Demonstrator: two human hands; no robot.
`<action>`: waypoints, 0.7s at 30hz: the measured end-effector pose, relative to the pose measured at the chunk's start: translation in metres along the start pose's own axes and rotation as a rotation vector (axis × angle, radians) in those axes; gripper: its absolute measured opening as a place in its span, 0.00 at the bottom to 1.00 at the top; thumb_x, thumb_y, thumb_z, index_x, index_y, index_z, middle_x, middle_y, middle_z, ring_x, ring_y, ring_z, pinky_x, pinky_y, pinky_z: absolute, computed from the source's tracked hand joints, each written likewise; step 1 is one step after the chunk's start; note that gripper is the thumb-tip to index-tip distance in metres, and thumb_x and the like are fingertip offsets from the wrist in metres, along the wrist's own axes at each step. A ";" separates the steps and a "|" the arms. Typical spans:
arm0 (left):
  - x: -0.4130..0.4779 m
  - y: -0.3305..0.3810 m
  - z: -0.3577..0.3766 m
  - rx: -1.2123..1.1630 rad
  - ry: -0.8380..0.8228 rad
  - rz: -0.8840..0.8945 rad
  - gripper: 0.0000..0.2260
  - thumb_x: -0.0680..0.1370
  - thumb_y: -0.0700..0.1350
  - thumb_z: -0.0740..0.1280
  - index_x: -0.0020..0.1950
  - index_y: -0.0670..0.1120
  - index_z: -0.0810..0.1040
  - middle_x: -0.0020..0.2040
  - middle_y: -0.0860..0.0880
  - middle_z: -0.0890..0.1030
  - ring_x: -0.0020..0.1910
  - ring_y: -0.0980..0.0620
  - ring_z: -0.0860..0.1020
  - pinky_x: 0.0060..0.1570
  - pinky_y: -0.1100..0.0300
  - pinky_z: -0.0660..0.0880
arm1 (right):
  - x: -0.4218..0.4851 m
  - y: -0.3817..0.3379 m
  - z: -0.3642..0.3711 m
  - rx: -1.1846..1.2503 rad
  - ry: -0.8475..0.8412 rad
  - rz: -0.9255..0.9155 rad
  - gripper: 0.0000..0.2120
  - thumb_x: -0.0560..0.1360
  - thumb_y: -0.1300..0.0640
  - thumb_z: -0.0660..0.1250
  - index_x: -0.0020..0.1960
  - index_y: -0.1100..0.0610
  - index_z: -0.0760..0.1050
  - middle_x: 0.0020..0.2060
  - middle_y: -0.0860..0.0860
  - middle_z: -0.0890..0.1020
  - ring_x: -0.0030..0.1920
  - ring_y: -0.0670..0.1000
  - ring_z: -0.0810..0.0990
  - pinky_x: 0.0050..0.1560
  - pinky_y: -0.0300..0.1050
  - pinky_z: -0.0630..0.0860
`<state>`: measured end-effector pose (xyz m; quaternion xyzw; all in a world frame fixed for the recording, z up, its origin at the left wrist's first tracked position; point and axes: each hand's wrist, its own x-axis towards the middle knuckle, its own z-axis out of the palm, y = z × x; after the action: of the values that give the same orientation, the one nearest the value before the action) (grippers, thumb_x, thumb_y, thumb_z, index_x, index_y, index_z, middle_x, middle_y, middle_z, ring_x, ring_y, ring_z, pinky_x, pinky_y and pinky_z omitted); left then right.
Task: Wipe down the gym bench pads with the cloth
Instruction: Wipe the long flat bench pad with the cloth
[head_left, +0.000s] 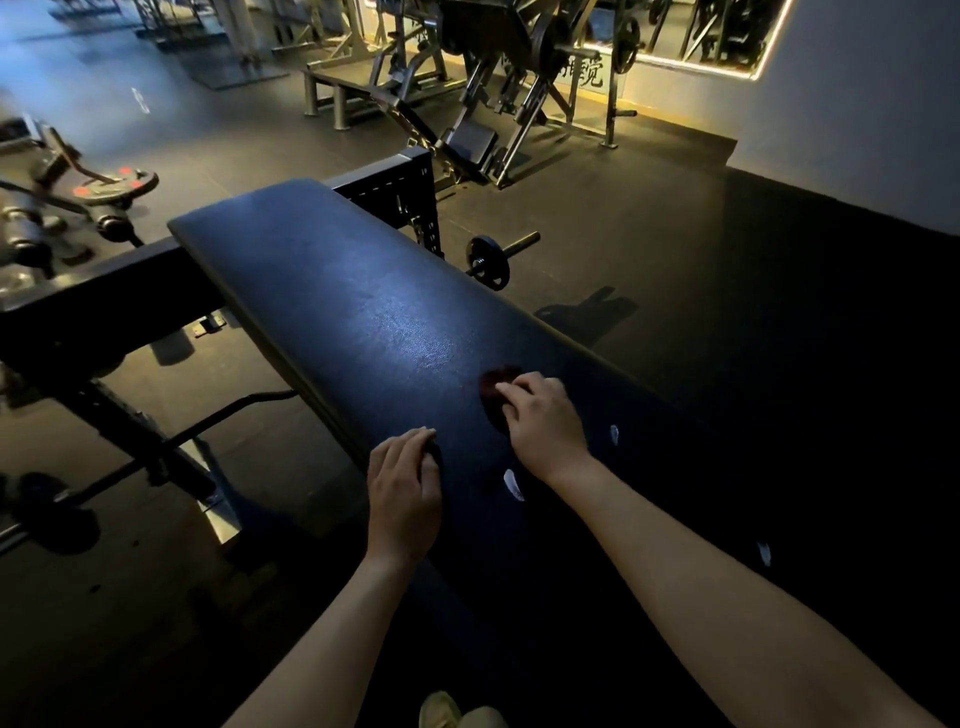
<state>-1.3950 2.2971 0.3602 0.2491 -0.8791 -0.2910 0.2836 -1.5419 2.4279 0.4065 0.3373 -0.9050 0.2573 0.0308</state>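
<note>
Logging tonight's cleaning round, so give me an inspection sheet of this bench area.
Surface: long black padded gym bench pad, sheen mid-pad, white marks near the hands.
Job's things: dark red cloth bunched on the pad.
Clutter: nothing seen.
Grips: right hand grips the cloth against the pad; left hand rests at the pad's left edge, hold unclear.
Cables: nothing seen.
Surroundings: dark rubber floor; black weight plate on a short bar beyond the bench; steel plate-loaded machine; light-edged wall mirror.
</note>
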 end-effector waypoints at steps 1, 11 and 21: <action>-0.003 0.000 0.000 -0.011 0.004 -0.016 0.18 0.81 0.46 0.57 0.66 0.45 0.79 0.62 0.48 0.79 0.65 0.52 0.69 0.67 0.65 0.58 | -0.002 -0.003 0.003 0.010 -0.030 0.066 0.16 0.81 0.57 0.61 0.67 0.53 0.77 0.63 0.51 0.74 0.63 0.57 0.69 0.62 0.51 0.71; -0.027 -0.004 -0.006 -0.111 0.063 -0.183 0.20 0.83 0.50 0.54 0.73 0.48 0.72 0.68 0.51 0.75 0.70 0.55 0.64 0.72 0.67 0.56 | -0.032 -0.056 0.028 0.190 -0.251 -0.315 0.15 0.80 0.59 0.65 0.66 0.54 0.79 0.61 0.52 0.77 0.61 0.57 0.69 0.63 0.51 0.72; -0.033 -0.014 -0.032 -0.314 -0.062 -0.255 0.21 0.84 0.52 0.57 0.77 0.52 0.67 0.72 0.52 0.72 0.72 0.61 0.67 0.72 0.58 0.62 | -0.033 -0.069 0.042 0.171 -0.116 -0.132 0.15 0.80 0.60 0.61 0.64 0.54 0.80 0.60 0.51 0.78 0.60 0.57 0.71 0.61 0.51 0.72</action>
<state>-1.3469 2.2950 0.3605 0.3018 -0.7926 -0.4656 0.2528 -1.4681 2.3828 0.3935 0.4119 -0.8559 0.3110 -0.0336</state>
